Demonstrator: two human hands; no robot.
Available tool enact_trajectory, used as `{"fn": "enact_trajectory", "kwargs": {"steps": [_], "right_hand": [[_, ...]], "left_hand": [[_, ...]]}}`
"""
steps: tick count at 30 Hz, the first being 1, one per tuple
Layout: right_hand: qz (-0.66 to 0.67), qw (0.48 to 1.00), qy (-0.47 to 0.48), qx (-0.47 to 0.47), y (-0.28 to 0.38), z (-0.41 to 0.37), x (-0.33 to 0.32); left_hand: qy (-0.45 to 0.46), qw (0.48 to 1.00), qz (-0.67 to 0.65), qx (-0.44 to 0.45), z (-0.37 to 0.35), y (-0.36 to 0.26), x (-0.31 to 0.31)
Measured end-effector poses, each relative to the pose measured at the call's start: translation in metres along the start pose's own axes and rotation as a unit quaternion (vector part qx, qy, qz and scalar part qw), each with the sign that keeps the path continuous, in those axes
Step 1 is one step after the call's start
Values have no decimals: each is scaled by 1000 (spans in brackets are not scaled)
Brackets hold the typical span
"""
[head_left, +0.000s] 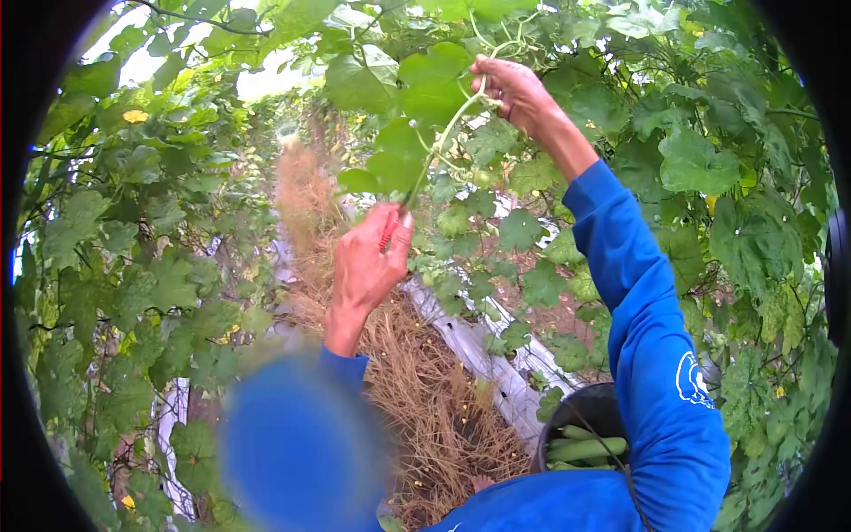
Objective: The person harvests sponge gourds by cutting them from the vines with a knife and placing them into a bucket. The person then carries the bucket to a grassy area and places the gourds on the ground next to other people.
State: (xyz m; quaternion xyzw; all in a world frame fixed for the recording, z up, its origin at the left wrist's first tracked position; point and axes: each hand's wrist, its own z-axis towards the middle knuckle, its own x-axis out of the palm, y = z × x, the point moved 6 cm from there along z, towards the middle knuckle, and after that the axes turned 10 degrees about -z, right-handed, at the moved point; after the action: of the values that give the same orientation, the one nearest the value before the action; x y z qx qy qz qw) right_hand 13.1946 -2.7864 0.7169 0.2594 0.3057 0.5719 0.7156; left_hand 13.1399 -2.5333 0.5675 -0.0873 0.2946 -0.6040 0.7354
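Observation:
My right hand (519, 93) is raised at the upper middle, its fingers closed round a pale green vine stem (452, 133). Curling tendrils and broad leaves (390, 160) hang from this stem. Lower and to the left, my left hand (368, 262) is closed on a small red-handled tool (388, 232), most of it hidden in the palm. The stem's lower end runs down to the left thumb and fingertips, where the tool's dark tip shows.
A dark bucket (542, 443) with several long green fruits (585, 449) stands by my right elbow. Leafy vine walls (115, 284) (709, 168) flank a path of dry straw (434, 399). Pale plastic sheeting (465, 341) edges the path. Vines also hang overhead.

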Motion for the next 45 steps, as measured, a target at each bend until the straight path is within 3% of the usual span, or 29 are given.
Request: {"fn": "enact_trajectory", "kwargs": {"steps": [2,6,10,12,15,16,18,19,21,24,26,29,32,34,36,37,38,39,40,42,43,45], "right_hand": [[-1,1000,21,3,20,4,2],[-38,998,40,2,45,5,5],[28,990,108,-90,47,19,-7],[-120,974,96,-168,57,16,-17],[-192,959,59,-202,72,11,-31],[-225,952,39,-202,78,8,-36],[-204,951,37,-229,93,8,-50],[-162,956,56,-240,102,15,-60],[-126,947,85,-282,123,29,-87],[-107,972,22,-208,165,36,-131],[-75,951,53,-296,178,55,-165],[-102,958,91,-254,196,81,-200],[-179,917,96,-342,215,66,-219],[-222,903,-28,-366,221,48,-238],[-320,820,-194,-434,223,24,-248],[-316,819,-189,-440,222,14,-242],[-331,831,-247,-374,219,8,-242],[-343,836,-302,-303,215,9,-247],[-336,839,-298,-307,210,17,-254],[-326,854,-252,-319,196,52,-292],[-333,858,-238,-310,190,75,-312],[-347,846,-213,-344,184,104,-324]], "left_hand": [[12,998,4,62,-3,-19,-1],[28,996,32,74,6,-32,-11],[16,997,58,56,25,-58,-43],[7,998,57,38,35,-70,-60],[-7,998,65,-8,50,-100,-72],[-8,997,71,-7,55,-103,-68],[-23,995,39,84,68,-129,-61],[-8,998,36,54,73,-140,-52],[9,994,31,101,92,-164,-21],[62,983,-22,171,121,-198,30],[60,969,32,239,146,-227,52],[21,957,-15,289,206,-251,79],[34,956,-37,288,261,-273,95],[59,952,-98,284,290,-283,101],[81,944,-159,278,324,-292,108],[94,946,-203,236,349,-288,117],[106,944,-246,193,363,-283,120],[72,974,-156,149,357,-289,114],[65,975,-149,148,366,-289,114],[41,960,-85,262,381,-302,113],[88,950,-32,299,354,-314,107],[50,940,35,335,403,-308,109]]}}
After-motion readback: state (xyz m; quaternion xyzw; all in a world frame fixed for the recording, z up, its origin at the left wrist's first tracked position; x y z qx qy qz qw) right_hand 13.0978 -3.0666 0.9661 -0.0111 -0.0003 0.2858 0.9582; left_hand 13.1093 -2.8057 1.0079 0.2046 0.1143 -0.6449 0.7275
